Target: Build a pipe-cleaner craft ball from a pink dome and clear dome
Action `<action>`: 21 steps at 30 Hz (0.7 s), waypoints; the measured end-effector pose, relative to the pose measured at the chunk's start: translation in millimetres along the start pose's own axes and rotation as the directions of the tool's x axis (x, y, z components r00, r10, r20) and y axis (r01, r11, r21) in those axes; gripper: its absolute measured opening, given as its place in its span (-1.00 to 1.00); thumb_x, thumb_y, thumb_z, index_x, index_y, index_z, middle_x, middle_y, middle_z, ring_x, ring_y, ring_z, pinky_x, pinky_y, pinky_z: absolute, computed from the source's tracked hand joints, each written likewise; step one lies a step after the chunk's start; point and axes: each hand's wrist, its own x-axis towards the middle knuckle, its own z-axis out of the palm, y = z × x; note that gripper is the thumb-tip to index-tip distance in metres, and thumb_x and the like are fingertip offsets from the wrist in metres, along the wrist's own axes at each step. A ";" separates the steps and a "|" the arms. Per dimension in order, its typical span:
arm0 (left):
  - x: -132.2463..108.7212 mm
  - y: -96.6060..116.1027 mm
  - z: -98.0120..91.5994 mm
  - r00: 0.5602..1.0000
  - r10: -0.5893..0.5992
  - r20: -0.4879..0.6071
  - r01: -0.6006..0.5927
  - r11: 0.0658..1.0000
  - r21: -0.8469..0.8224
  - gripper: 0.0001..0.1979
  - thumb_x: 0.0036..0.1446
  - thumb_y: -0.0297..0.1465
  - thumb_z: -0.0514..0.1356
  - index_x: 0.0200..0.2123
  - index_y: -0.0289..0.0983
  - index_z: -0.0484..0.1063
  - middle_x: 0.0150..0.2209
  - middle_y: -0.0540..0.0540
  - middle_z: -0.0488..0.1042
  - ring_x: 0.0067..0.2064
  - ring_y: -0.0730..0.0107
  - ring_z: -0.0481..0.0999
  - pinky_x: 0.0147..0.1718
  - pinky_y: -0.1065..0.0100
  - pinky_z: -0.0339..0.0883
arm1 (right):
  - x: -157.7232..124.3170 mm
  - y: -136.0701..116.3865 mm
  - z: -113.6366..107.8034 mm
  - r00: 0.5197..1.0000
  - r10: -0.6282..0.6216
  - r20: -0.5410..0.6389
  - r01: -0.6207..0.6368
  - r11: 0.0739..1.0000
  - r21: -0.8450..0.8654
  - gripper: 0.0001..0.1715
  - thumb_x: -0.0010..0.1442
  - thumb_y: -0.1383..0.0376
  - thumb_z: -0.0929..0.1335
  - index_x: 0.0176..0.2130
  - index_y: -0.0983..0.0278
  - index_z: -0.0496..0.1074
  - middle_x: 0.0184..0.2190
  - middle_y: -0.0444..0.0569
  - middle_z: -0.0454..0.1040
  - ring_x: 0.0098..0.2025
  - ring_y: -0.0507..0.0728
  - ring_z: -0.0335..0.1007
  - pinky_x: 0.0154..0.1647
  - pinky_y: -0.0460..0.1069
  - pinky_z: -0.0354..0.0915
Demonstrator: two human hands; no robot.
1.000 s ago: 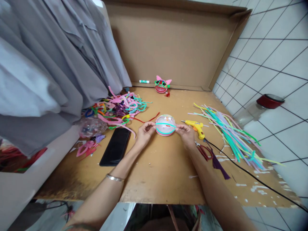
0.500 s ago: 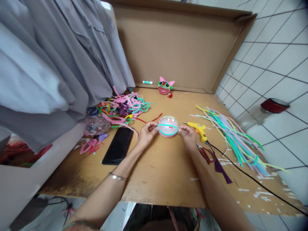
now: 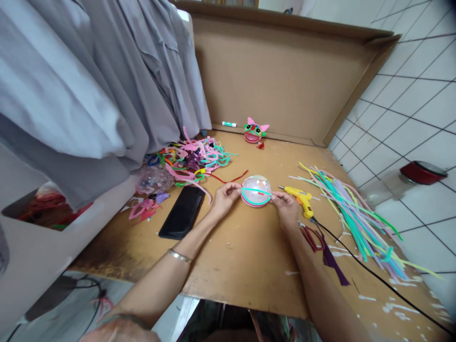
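A clear round ball [image 3: 256, 184] with pink along its lower edge rests on the wooden table. Across its front runs a teal pipe cleaner [image 3: 256, 192]. My left hand [image 3: 226, 196] pinches the left end of that strip at the ball's left side. At the right side, the fingers of my right hand [image 3: 284, 204] are closed on the other end. A yellow glue gun [image 3: 299, 198] lies just beyond my right hand, with red-handled pliers [image 3: 312, 236] below it, partly behind my right forearm.
Tangled pipe cleaners [image 3: 199, 156] and a black phone [image 3: 182, 212] lie left; straight pipe cleaners [image 3: 352, 213], a purple tassel [image 3: 333, 266] and a lidded jar [image 3: 402, 180] are right. A decorated animal head [image 3: 252, 133] and glue stick [image 3: 229, 124] are at the back.
The view has shifted, so everything appears farther right and slightly lower. Both hands still hold the strip's ends; its two teal lines now look closer together on the ball.
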 end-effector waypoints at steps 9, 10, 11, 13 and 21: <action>3.4 -3.4 -4.3 0.999 0.013 -0.031 -0.014 0.999 -0.032 -0.69 -0.17 -0.27 0.37 -0.36 -0.31 0.46 -0.41 0.00 0.50 -0.39 0.49 0.45 -0.29 0.41 0.33 | -3.8 -0.3 4.6 1.000 -0.030 -0.003 0.030 0.999 -0.017 -0.62 -0.16 0.03 0.50 -0.41 0.25 0.52 -0.44 -0.03 0.58 -0.41 0.12 0.46 -0.23 0.09 0.41; 3.8 -3.0 -5.9 0.999 0.006 -0.033 -0.007 0.999 -0.040 -0.68 -0.19 -0.27 0.38 -0.36 -0.31 0.46 -0.41 0.00 0.50 -0.39 0.49 0.45 -0.29 0.42 0.32 | -4.6 -0.6 5.8 0.999 -0.032 -0.008 0.032 0.999 -0.015 -0.63 -0.16 0.04 0.50 -0.41 0.26 0.52 -0.42 -0.03 0.59 -0.39 0.12 0.47 -0.21 0.09 0.41; 4.0 -2.4 -7.5 1.000 -0.008 -0.019 0.007 0.999 -0.039 -0.67 -0.20 -0.26 0.39 -0.36 -0.32 0.47 -0.42 0.00 0.50 -0.39 0.49 0.45 -0.30 0.42 0.32 | -5.5 -1.0 6.9 0.999 -0.037 -0.011 0.037 0.999 -0.016 -0.64 -0.15 0.05 0.50 -0.41 0.26 0.52 -0.41 -0.02 0.59 -0.38 0.12 0.47 -0.19 0.09 0.41; 4.2 -1.5 -10.5 1.000 -0.026 -0.006 0.026 1.000 -0.018 -0.66 -0.19 -0.23 0.39 -0.38 -0.32 0.48 -0.43 -0.01 0.51 -0.41 0.47 0.44 -0.31 0.41 0.32 | -6.8 -1.9 8.8 0.999 -0.053 -0.013 0.052 0.998 -0.025 -0.66 -0.13 0.06 0.49 -0.42 0.26 0.52 -0.39 -0.02 0.59 -0.34 0.13 0.48 -0.16 0.09 0.41; 5.0 -3.2 -10.8 0.999 -0.030 -0.018 0.030 0.999 0.011 -0.55 -0.29 -0.12 0.43 -0.39 -0.31 0.48 -0.42 -0.04 0.52 -0.40 0.44 0.43 -0.32 0.38 0.32 | -11.2 -7.9 11.1 0.990 -0.144 0.009 0.144 0.988 -0.058 -0.79 -0.03 0.13 0.42 -0.45 0.21 0.47 -0.37 -0.05 0.56 -0.25 0.14 0.46 -0.12 0.06 0.39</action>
